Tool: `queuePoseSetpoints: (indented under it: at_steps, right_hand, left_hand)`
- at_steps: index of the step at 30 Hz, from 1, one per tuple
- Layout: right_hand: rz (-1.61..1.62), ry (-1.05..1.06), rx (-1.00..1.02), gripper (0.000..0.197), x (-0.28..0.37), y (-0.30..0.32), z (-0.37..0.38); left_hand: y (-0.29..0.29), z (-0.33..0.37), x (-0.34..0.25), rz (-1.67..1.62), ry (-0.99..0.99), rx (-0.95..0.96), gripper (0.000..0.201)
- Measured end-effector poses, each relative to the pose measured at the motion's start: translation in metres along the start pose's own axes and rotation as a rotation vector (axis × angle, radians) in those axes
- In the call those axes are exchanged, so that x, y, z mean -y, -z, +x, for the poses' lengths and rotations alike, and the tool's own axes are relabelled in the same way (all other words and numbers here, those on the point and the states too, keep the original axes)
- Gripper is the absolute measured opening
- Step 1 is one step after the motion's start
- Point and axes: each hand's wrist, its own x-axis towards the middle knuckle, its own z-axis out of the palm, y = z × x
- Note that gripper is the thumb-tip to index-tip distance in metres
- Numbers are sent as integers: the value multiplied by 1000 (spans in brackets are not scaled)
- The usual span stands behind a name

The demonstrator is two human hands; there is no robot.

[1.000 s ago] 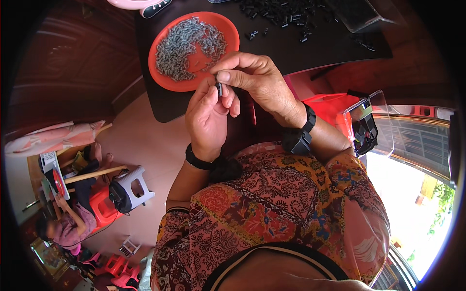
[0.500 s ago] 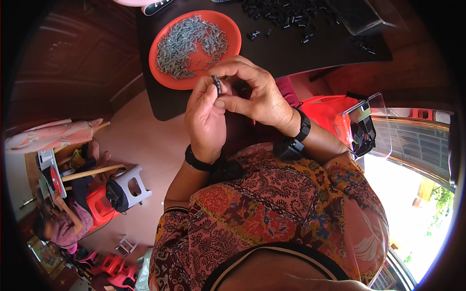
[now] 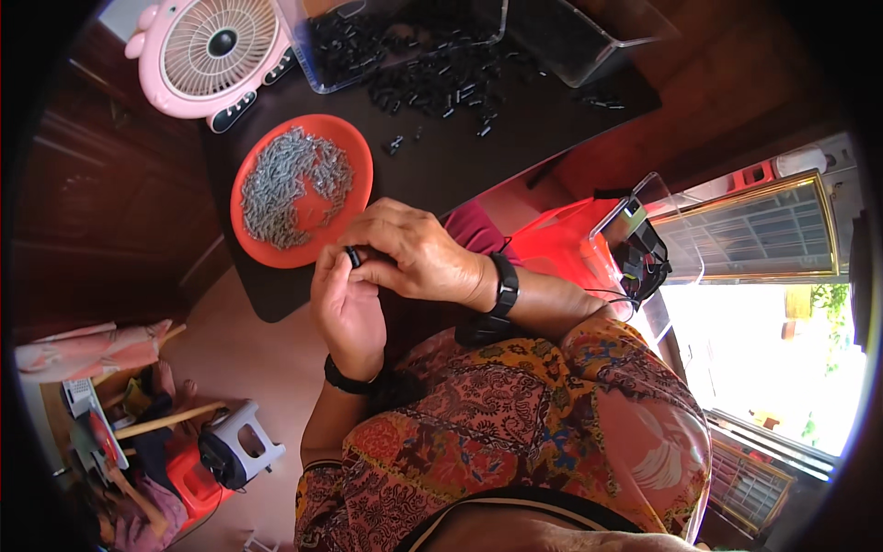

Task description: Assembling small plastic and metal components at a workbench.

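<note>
- Head view: a small black ring-like part (image 3: 352,257) is pinched between both hands, just in front of the near edge of the dark table (image 3: 515,129) and above the lap.
- The left hand (image 3: 348,308) is closed narrowly, its fingertips (image 3: 342,260) touching the part from the left side.
- The right hand (image 3: 414,253) is curled over the part from above and the right, fingers bent tightly around it.
- The part is judged light, stiff and small enough to slip; it is best taken by its outer rim with the fingertips, not squeezed flat.
- Just beyond the hands an orange plate (image 3: 354,152) is seen, heaped with small grey metal pieces (image 3: 285,189).
- Farther back, loose black parts (image 3: 441,83) are scattered beside a clear bin (image 3: 405,37), and a pink fan (image 3: 213,48) stands at the left.
</note>
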Motion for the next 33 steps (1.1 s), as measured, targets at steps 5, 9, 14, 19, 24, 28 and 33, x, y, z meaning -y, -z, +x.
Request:
queuePoseSetpoints:
  at_steps: [5,9,14,19,24,28,33]
  right_hand:
    - [-9,28,4,36,-5,-1,-2]
    - [-167,97,14,34,-3,28,15]
    - [-878,160,-439,24,-26,156,82]
    - [-1263,45,-539,35,-42,248,123]
    - [-765,-74,-244,28,-48,208,112]
    - [-409,-152,160,16,-85,146,80]
    - [-667,6,450,22,-96,101,67]
  left_hand:
    - [-3,2,2,-5,11,18,20]
    - [5,5,6,36,-57,110,24]
    - [13,3,2,27,-39,75,24]
    - [13,3,2,24,24,140,22]
    - [18,0,1,21,49,119,21]
    - [19,-1,0,26,82,137,20]
    - [17,-1,-1,25,94,141,20]
